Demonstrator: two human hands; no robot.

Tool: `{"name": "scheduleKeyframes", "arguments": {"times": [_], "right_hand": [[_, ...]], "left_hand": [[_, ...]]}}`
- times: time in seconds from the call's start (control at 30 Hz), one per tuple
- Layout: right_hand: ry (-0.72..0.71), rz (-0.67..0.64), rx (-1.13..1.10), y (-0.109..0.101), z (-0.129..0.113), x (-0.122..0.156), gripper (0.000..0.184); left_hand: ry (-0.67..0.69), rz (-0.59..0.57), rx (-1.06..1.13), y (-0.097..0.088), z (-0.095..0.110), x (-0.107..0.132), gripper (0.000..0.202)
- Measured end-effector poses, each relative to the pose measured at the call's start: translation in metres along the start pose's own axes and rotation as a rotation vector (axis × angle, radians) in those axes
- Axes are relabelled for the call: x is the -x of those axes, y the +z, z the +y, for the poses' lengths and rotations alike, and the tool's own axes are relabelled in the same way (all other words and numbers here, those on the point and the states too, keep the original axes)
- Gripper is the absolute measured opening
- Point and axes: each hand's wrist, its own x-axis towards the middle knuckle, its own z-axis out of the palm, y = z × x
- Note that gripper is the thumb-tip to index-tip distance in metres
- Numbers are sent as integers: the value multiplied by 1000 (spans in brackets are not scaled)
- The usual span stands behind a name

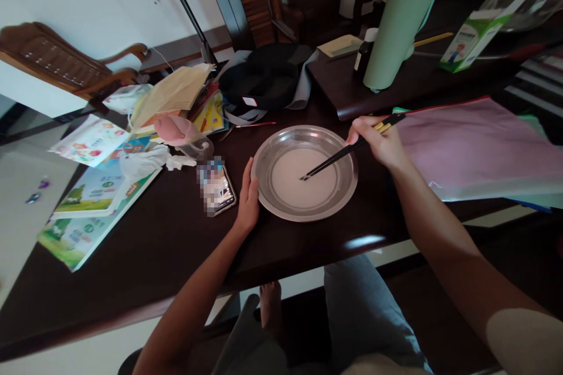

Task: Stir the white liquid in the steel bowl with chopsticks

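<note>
A shiny metal bowl [303,215] with a wide rim sits on the dark table. Milky white liquid [290,187] covers its bottom. My left hand [249,202] lies against the bowl's left side, fingers stretched along the rim and not wrapped round it. Above the right rim, my right hand [380,140] is closed around a pair of black chopsticks [336,156] with gold bands near the upper ends. The chopsticks slant down to the left, and their tips meet the liquid near the middle of the bowl.
Left of my left hand lies a phone [225,193], its screen partly blurred out. Books [88,234], tissues [145,161] and a pink-topped clear container [176,130] are farther left. A black bag [264,79] and green bottle [402,29] stand behind; a pink folder [475,146] lies right.
</note>
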Motion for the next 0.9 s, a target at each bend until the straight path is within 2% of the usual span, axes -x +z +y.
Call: {"name": "scheduleKeyframes", "arguments": {"times": [0.07, 0.13, 0.3, 0.5, 0.6, 0.7, 0.8, 0.9], "right_hand": [[0, -85, 29, 3, -1, 1, 40], [-5, -103, 54, 4, -1, 1, 37], [3, 71, -22, -1, 3, -2, 45], [12, -110, 24, 4, 0, 1, 39], [4, -15, 32, 2, 2, -1, 38], [9, 80, -40, -1, 4, -3, 44], [22, 1, -75, 0, 4, -1, 45], [31, -92, -13, 3, 2, 0, 39]], "left_hand": [[-3, 2, 1, 0, 0, 0, 60], [-4, 2, 2, 0, 1, 0, 61], [5, -4, -5, 0, 1, 1, 58], [-3, 2, 1, -1, 0, 0, 58], [-6, -2, 2, 0, 1, 1, 58], [1, 0, -3, 0, 2, 1, 58], [3, 1, 2, 0, 3, 1, 59], [-6, -2, 1, 0, 3, 1, 60]]}}
